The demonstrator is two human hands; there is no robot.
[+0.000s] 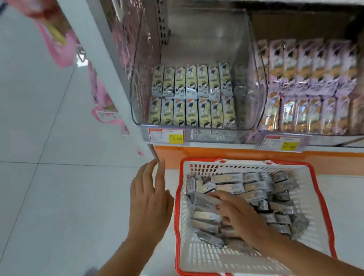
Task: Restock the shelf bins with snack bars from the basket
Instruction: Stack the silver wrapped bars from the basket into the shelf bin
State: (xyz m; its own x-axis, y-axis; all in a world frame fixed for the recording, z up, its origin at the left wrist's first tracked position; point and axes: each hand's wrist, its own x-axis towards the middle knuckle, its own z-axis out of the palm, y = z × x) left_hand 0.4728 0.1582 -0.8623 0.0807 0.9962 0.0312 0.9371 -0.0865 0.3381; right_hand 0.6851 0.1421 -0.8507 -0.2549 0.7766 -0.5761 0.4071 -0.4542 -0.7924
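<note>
Head view: basket (201, 168) near, right of centre, heaped with snack bars (253, 184). Right hand (240, 217) lies on them, grip can't tell; left hand (150, 194) flat, empty, just left of basket. Far left bin (139, 110) has only two rows, so most restocking left, I judge

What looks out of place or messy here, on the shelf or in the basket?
Nothing spilled or damaged. The snack bars in the basket lie jumbled, while the left bin holds only two neat front rows, with bare space behind.
</note>
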